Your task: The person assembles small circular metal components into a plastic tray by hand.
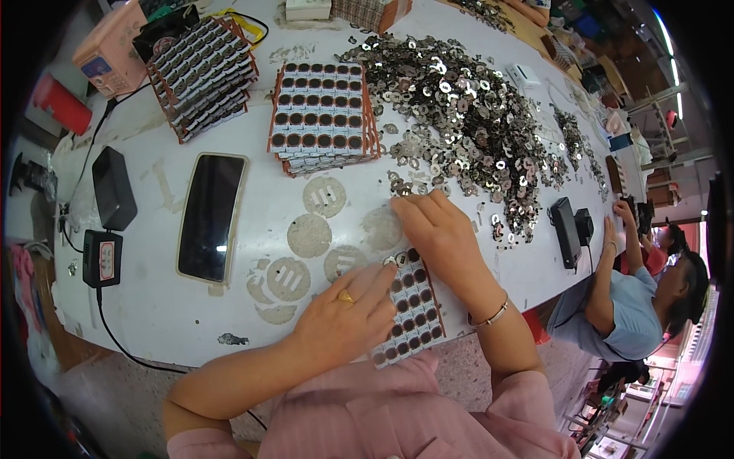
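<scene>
Near the table's front edge lies a panel of small boards (417,310), white with an orange edge and rows of dark round spots. My left hand (344,317), with a gold ring, holds the panel's left side, its fingers pressed together. At its fingertips sits a small silver metal piece (401,260) on the panel's far corner. My right hand (443,233) reaches past the panel to the near fringe of a heap of small ring-shaped metal pieces (466,115). Its fingers are drawn together; whatever lies between them is hidden.
Beyond my hands stands a stack of similar panels (317,107), with another stack (200,76) to its left. A black phone (212,218) lies at left beside black adapters (113,187). At right are a black device (564,233) and a seated person (619,306) working.
</scene>
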Demonstrator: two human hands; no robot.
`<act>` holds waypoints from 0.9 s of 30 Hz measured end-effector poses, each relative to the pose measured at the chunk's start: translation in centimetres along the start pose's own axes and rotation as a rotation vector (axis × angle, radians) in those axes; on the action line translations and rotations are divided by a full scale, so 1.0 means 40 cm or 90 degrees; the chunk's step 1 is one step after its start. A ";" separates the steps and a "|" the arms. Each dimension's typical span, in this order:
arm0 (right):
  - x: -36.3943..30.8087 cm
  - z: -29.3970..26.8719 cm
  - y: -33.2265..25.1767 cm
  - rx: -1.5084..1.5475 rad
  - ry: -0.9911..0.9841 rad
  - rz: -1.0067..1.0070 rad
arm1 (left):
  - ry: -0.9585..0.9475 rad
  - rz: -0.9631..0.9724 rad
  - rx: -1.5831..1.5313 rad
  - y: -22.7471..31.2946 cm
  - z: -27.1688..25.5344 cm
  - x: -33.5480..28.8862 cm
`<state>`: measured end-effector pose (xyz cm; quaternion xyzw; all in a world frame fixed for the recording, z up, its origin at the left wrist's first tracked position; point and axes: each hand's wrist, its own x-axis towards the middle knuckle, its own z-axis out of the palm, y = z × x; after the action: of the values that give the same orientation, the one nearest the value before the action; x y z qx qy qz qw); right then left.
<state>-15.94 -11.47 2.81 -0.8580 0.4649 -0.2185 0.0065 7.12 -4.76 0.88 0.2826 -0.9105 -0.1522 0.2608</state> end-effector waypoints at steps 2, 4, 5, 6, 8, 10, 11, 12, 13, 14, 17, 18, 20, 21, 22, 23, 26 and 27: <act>-0.003 -0.011 0.009 -0.006 0.004 -0.031 | 0.000 -0.002 -0.006 -0.003 -0.003 0.001; -0.024 -0.029 0.001 0.400 -0.035 0.300 | 0.000 -0.022 -0.025 -0.003 -0.003 -0.001; -0.036 -0.031 0.004 0.401 -0.036 0.298 | 0.001 -0.024 -0.024 -0.002 -0.002 -0.001; -0.049 -0.031 0.007 0.640 -0.016 0.394 | 0.003 -0.030 -0.036 -0.002 -0.001 0.001; -0.062 -0.040 -0.017 0.843 0.012 0.543 | 0.006 -0.035 -0.050 -0.003 0.002 0.002; -0.060 -0.059 -0.039 0.875 -0.020 0.549 | 0.010 -0.029 -0.012 -0.004 0.004 0.001; -0.062 -0.062 -0.044 0.908 -0.051 0.555 | 0.009 -0.029 -0.012 -0.004 0.005 0.001; -0.070 -0.066 -0.041 0.907 -0.050 0.555 | 0.006 -0.028 -0.005 -0.002 0.004 0.002; -0.082 -0.072 -0.032 0.876 -0.116 0.534 | 0.002 -0.027 0.003 0.000 0.004 0.002; -0.092 -0.078 -0.025 0.843 -0.180 0.512 | 0.002 -0.027 0.003 0.001 0.004 0.002; -0.101 -0.098 -0.028 0.878 -0.208 0.571 | -0.013 -0.029 0.014 0.005 0.004 0.002; -0.104 -0.098 -0.030 0.878 -0.206 0.571 | -0.019 -0.030 0.020 0.005 0.005 0.004; -0.106 -0.094 -0.036 0.880 -0.147 0.593 | -0.025 -0.030 0.026 0.007 0.006 0.006; -0.106 -0.094 -0.035 0.880 -0.144 0.594 | -0.029 -0.028 0.033 0.008 0.005 0.005; -0.104 -0.094 -0.033 0.821 -0.162 0.599 | -0.032 -0.027 0.039 0.007 0.004 0.005; -0.104 -0.093 -0.031 0.761 -0.180 0.604 | -0.034 -0.025 0.039 0.006 0.003 0.005; -0.111 -0.065 -0.033 0.626 -0.111 0.527 | -0.035 -0.023 0.047 0.007 0.002 0.006; -0.109 -0.067 -0.033 0.625 -0.111 0.529 | -0.036 -0.018 0.057 0.006 0.002 0.006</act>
<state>-17.97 -6.73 3.91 -0.5184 0.6017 -0.3143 0.5200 6.80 -4.70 1.04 0.3024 -0.9193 -0.1232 0.2195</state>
